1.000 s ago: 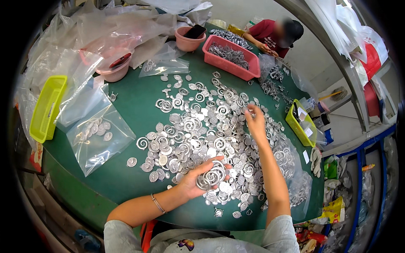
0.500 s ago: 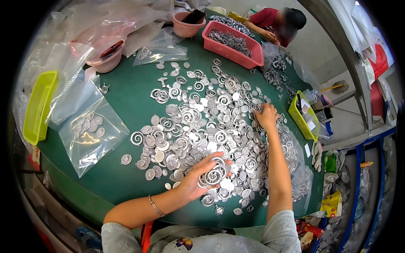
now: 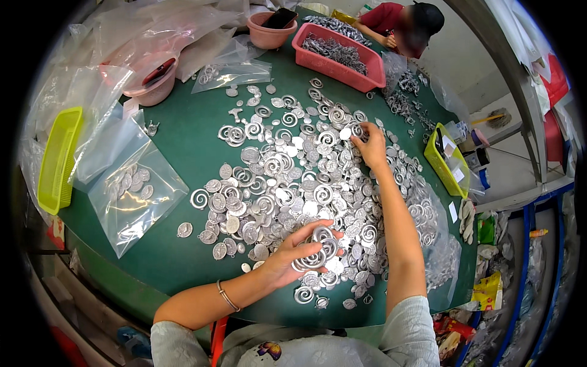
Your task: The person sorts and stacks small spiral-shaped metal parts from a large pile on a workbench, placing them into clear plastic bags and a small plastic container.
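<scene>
My left hand [image 3: 284, 262] cradles a small stack of silver spiral pendants [image 3: 313, 252], its fingers curled around them above the near part of the pile. Farther off, at the pile's upper right, my right hand [image 3: 373, 150] pinches a silver spiral pendant [image 3: 361, 131] between thumb and fingers. A broad heap of silver oval medals [image 3: 249, 231] mixed with more spirals spreads over the green table [image 3: 165, 263]. Beside the heap on the left lies a clear plastic bag [image 3: 131, 214] with several oval medals in it.
A pink tub [image 3: 373, 85] of small metal parts stands at the far side, near a person in a red shirt [image 3: 385, 27]. Green baskets stand at the left [image 3: 60, 162] and right [image 3: 445, 160]. Pink bowls [image 3: 153, 95] and plastic sheets line the far left. Bagged spirals [image 3: 437, 244] lie right of my arm.
My right hand has moved up and slightly left across the pile and now pinches a spiral pendant. The left hand stays nearly in place, still holding its stack.
</scene>
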The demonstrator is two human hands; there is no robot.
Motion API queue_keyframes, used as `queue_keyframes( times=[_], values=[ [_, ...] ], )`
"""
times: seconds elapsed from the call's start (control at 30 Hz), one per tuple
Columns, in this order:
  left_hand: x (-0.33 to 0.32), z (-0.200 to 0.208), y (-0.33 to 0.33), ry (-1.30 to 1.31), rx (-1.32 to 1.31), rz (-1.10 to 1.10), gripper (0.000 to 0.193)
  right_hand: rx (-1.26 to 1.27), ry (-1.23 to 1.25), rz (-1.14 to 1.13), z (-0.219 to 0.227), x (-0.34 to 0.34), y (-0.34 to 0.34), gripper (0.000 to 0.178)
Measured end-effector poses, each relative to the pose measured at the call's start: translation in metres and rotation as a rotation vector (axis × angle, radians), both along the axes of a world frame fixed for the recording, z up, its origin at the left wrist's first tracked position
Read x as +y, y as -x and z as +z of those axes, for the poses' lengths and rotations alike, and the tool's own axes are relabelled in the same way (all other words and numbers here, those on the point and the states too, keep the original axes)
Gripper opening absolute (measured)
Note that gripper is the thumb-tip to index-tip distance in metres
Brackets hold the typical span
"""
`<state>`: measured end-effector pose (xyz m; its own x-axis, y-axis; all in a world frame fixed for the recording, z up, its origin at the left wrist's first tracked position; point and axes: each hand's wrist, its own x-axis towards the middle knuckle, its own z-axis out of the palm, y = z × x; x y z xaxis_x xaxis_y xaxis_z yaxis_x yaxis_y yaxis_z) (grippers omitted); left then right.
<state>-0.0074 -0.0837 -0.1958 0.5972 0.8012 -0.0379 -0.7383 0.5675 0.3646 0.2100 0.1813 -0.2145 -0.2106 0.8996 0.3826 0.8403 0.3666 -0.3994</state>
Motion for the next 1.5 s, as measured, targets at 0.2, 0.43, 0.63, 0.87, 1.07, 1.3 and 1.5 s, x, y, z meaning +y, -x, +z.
queue_keyframes(
  times=[0.2, 0.43, 0.63, 0.87, 1.07, 1.3, 1.5],
  values=[
    [-0.001, 0.003, 0.001, 0.015, 0.005, 0.012, 0.057, 0.375, 0.063, -0.106, 0.027, -0.012, -0.029, 0.032],
    [-0.002, 0.004, 0.0, 0.014, -0.003, 0.004, 0.055, 0.438, 0.373, -0.081, 0.012, -0.015, -0.069, 0.023],
    [-0.002, 0.003, 0.0, 0.002, 0.009, 0.001, 0.052, -0.554, 0.114, -0.344, 0.008, -0.026, -0.034, 0.031],
    [-0.002, 0.0, -0.002, -0.027, 0.026, 0.015, 0.053, -0.289, 0.118, -0.338, 0.016, -0.031, -0.025, 0.03],
    [-0.002, 0.001, -0.005, -0.037, 0.027, 0.001, 0.052, 0.299, 0.249, -0.128, 0.017, 0.005, -0.059, 0.027],
    [-0.002, 0.003, -0.003, -0.032, 0.0, -0.01, 0.051, 0.01, 0.092, -0.148, -0.013, 0.028, -0.018, 0.03],
    [-0.003, 0.001, 0.0, -0.024, 0.001, 0.006, 0.05, 0.049, 0.052, -0.017, 0.002, 0.01, 0.01, 0.026]
  ],
)
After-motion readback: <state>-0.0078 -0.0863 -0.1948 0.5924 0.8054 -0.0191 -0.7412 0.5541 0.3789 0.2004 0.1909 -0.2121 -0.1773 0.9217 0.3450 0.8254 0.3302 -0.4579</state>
